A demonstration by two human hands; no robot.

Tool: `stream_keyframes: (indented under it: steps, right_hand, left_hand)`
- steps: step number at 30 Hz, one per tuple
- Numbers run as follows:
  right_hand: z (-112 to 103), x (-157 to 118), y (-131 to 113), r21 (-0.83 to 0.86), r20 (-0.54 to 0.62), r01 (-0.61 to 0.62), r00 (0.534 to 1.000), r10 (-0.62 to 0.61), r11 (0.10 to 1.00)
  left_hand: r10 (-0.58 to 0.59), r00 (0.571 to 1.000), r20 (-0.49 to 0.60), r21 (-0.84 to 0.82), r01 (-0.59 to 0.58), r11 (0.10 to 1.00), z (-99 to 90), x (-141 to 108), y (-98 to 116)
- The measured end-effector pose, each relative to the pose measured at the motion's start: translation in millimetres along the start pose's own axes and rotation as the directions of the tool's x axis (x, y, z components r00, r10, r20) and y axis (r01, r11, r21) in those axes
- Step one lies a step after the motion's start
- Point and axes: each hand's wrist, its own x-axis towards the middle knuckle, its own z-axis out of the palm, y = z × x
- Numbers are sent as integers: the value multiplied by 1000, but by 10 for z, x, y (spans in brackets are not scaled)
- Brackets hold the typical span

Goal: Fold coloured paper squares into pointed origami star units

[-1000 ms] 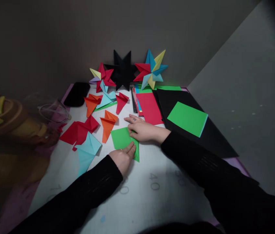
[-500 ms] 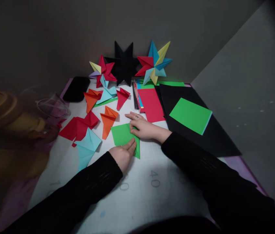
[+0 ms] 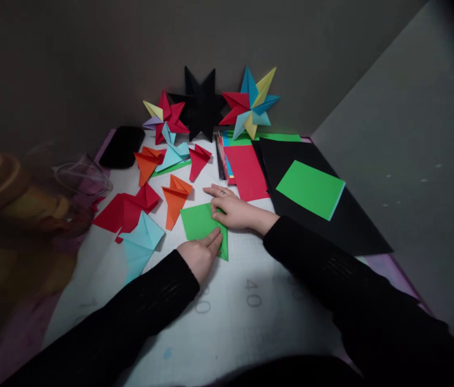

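Near the middle of the white-covered tabletop [image 3: 275, 333], a green sheet [image 3: 194, 219] was seen lying flat, plain and matte, with a narrow folded strip along its right edge. It was pressed by two straight, close-set fingers [image 3: 215, 237] of the left hand [image 3: 198, 258] and by the partly curled right hand [image 3: 231, 209], whose forefinger was stretched past the paper; whether any paper was pinched could not be told. A grey "40" [image 3: 253, 293] could be read on the covering. Three folded stars [image 3: 200, 105] were propped by a grey wall [image 3: 251, 32].
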Motion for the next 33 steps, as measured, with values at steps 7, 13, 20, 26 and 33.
stream_keyframes:
  steps: [7, 13, 20, 26, 33]
  right_hand:
    - [27, 14, 4, -16, 4, 0, 1000, 0, 1000]
    - [-287, -155, -243, -95, -22, 70, 997, -72, 993]
    - [-337, -727, -377, -246, 40, 293, 956, -292, 924]
    - [43, -882, -260, -320, -109, 270, 942, -318, 908]
    - [80, -906, -291, -384, -75, 331, 919, -387, 862]
  left_hand:
    - [-17, 995, 98, 64, 10, 998, -28, 6, 29]
    - [-68, 977, 202, 113, 45, 993, -206, 3, 34]
    - [-36, 978, 205, 72, 22, 997, -287, 10, 5]
    - [-61, 975, 216, 61, 49, 997, -288, 16, 48]
    - [-82, 972, 222, 58, 71, 996, -331, 21, 68]
